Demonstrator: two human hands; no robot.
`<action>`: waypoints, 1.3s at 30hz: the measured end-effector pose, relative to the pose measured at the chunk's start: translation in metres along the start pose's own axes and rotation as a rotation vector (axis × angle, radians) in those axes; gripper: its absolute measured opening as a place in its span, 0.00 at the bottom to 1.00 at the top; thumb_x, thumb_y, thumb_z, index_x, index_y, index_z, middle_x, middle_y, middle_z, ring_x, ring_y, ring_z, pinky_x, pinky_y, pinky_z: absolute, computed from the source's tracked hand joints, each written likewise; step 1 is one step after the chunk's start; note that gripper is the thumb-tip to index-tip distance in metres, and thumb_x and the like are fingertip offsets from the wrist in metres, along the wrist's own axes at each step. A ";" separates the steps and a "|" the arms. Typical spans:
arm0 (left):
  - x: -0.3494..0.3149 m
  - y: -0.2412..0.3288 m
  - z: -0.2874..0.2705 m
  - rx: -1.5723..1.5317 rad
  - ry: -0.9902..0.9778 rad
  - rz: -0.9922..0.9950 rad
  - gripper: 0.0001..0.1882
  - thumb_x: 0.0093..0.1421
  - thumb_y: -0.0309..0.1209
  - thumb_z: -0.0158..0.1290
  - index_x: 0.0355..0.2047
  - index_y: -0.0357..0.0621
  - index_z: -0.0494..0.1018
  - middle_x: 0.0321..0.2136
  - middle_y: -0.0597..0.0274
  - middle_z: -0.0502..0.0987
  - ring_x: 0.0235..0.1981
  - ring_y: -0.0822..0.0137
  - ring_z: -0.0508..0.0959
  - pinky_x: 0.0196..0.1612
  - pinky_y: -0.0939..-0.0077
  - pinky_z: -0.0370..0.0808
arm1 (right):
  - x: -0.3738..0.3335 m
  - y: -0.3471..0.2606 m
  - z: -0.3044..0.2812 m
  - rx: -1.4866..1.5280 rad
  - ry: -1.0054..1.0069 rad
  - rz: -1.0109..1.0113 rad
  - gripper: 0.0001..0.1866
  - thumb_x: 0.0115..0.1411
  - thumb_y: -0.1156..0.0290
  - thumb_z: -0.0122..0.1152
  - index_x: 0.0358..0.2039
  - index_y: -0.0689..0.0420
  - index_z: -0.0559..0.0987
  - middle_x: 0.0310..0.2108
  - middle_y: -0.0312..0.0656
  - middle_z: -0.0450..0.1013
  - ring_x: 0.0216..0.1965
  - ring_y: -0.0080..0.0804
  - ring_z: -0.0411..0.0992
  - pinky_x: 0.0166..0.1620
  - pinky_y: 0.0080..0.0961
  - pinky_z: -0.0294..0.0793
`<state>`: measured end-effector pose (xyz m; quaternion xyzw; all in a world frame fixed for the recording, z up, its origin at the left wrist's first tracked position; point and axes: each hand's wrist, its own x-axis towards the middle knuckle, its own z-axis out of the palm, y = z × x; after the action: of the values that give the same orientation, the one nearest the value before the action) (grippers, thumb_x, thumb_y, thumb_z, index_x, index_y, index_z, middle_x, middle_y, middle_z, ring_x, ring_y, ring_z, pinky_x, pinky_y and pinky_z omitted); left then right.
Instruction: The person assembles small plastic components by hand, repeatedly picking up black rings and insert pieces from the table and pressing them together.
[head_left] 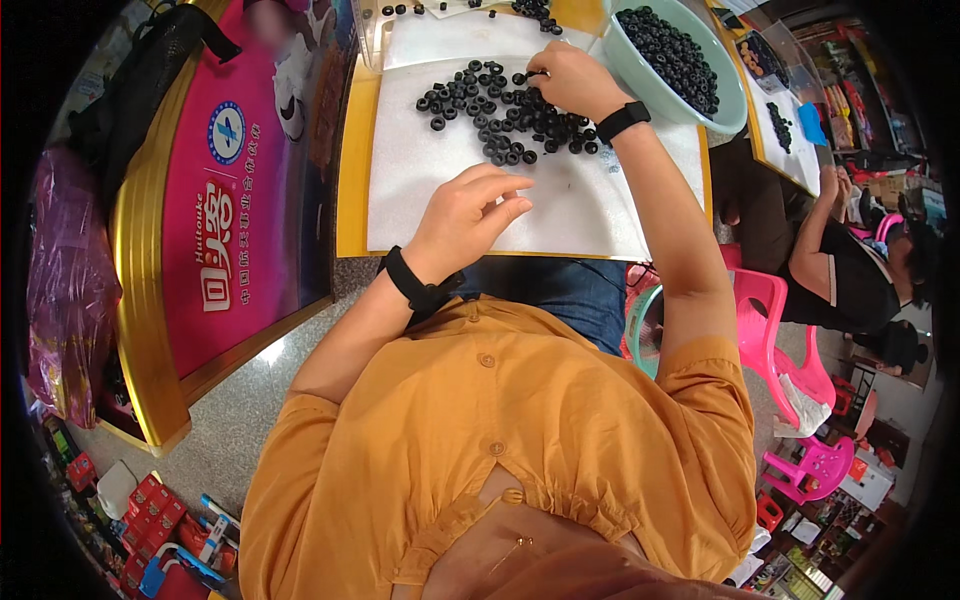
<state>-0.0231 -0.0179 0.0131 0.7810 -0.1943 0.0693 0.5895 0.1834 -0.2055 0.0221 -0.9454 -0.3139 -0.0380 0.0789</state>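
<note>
Small black rings [465, 95], which look like rubber parts, lie in a loose pile on a white foam sheet [450, 215]. At the pile's upper right edge, my right hand [578, 82] pinches a black ring [536, 75] between thumb and fingertips; the fingers partly hide it. My left hand [468, 212] hovers over the near part of the sheet, just below the pile. Its index finger and thumb stretch to the right with a gap between them and nothing visible in it. Both wrists wear black bands.
A pale green basin [735, 100] full of black rings stands beyond my right hand. Clear plastic bins with more rings line the table's far edge. To the left is a magenta banner panel [215, 330] with a gold frame. On the right, another person [850, 265] sits by a pink chair [765, 330].
</note>
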 end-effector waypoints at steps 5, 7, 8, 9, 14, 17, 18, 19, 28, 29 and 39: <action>0.002 -0.006 -0.003 -0.117 0.105 -0.116 0.12 0.62 0.27 0.58 0.45 0.40 0.80 0.30 0.66 0.76 0.26 0.77 0.71 0.29 0.85 0.67 | -0.013 -0.012 -0.008 0.059 0.118 -0.053 0.13 0.59 0.64 0.58 0.38 0.59 0.82 0.38 0.49 0.77 0.42 0.45 0.76 0.46 0.37 0.75; 0.004 -0.006 -0.006 -0.129 0.153 -0.143 0.12 0.62 0.27 0.58 0.46 0.41 0.79 0.31 0.67 0.76 0.26 0.78 0.70 0.29 0.85 0.66 | -0.036 -0.035 -0.026 0.623 0.031 0.147 0.15 0.61 0.60 0.58 0.37 0.61 0.81 0.36 0.47 0.77 0.37 0.40 0.75 0.43 0.33 0.74; 0.005 -0.004 -0.007 -0.143 0.190 -0.164 0.13 0.62 0.27 0.58 0.47 0.41 0.79 0.31 0.68 0.75 0.26 0.80 0.69 0.29 0.86 0.65 | -0.049 -0.045 -0.032 0.801 -0.039 0.206 0.18 0.62 0.57 0.58 0.37 0.61 0.80 0.34 0.42 0.77 0.35 0.32 0.74 0.41 0.28 0.73; 0.004 -0.003 -0.007 -0.143 0.191 -0.169 0.13 0.62 0.27 0.58 0.47 0.41 0.79 0.31 0.68 0.75 0.26 0.80 0.69 0.29 0.86 0.65 | -0.064 -0.061 -0.038 1.024 -0.141 0.294 0.18 0.64 0.57 0.55 0.39 0.61 0.79 0.34 0.38 0.77 0.33 0.26 0.72 0.40 0.25 0.72; 0.002 -0.003 -0.002 -0.154 0.177 -0.039 0.14 0.61 0.25 0.59 0.48 0.40 0.79 0.35 0.65 0.75 0.28 0.78 0.71 0.31 0.85 0.68 | -0.120 -0.108 -0.031 1.426 -0.237 0.283 0.16 0.68 0.60 0.50 0.39 0.59 0.78 0.28 0.31 0.69 0.29 0.17 0.65 0.34 0.15 0.66; 0.001 0.004 0.004 -0.104 0.140 0.042 0.13 0.59 0.24 0.59 0.45 0.40 0.80 0.34 0.61 0.77 0.30 0.71 0.77 0.32 0.81 0.73 | -0.138 -0.109 -0.029 1.420 -0.188 0.370 0.18 0.69 0.56 0.52 0.36 0.59 0.78 0.25 0.30 0.68 0.28 0.16 0.64 0.32 0.16 0.65; 0.000 0.007 0.004 -0.097 0.125 0.013 0.12 0.59 0.24 0.59 0.45 0.40 0.80 0.34 0.61 0.77 0.30 0.71 0.77 0.32 0.80 0.73 | -0.144 -0.108 -0.028 1.422 -0.175 0.377 0.18 0.69 0.56 0.52 0.36 0.59 0.78 0.25 0.30 0.68 0.28 0.16 0.64 0.32 0.16 0.65; 0.000 0.009 0.004 -0.087 0.112 -0.016 0.12 0.59 0.24 0.60 0.44 0.40 0.80 0.34 0.60 0.78 0.30 0.71 0.77 0.32 0.80 0.73 | -0.148 -0.108 -0.027 1.343 -0.130 0.379 0.18 0.69 0.56 0.53 0.35 0.59 0.78 0.25 0.30 0.69 0.28 0.17 0.64 0.32 0.16 0.66; -0.003 0.013 0.009 -0.369 -0.161 -0.516 0.11 0.63 0.31 0.57 0.44 0.41 0.81 0.25 0.68 0.78 0.21 0.79 0.72 0.22 0.84 0.69 | -0.174 -0.105 -0.016 1.075 0.025 0.354 0.16 0.66 0.58 0.59 0.35 0.60 0.79 0.26 0.39 0.73 0.29 0.27 0.69 0.34 0.24 0.70; -0.003 0.010 0.009 -0.367 -0.160 -0.516 0.11 0.63 0.31 0.57 0.44 0.41 0.81 0.25 0.68 0.78 0.21 0.79 0.72 0.22 0.84 0.69 | -0.176 -0.104 -0.017 0.984 0.023 0.341 0.15 0.65 0.59 0.59 0.36 0.59 0.80 0.27 0.41 0.74 0.29 0.30 0.70 0.35 0.25 0.71; -0.003 -0.002 0.014 -0.474 -0.162 -0.500 0.13 0.65 0.33 0.56 0.47 0.40 0.78 0.19 0.72 0.71 0.17 0.81 0.68 0.20 0.85 0.67 | -0.183 -0.074 -0.013 0.469 0.134 0.326 0.10 0.58 0.68 0.62 0.38 0.57 0.81 0.31 0.46 0.76 0.36 0.45 0.75 0.41 0.35 0.74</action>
<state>-0.0264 -0.0298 0.0065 0.6488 -0.0541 -0.1866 0.7358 -0.0077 -0.2574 0.0221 -0.9346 -0.1523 -0.0137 0.3211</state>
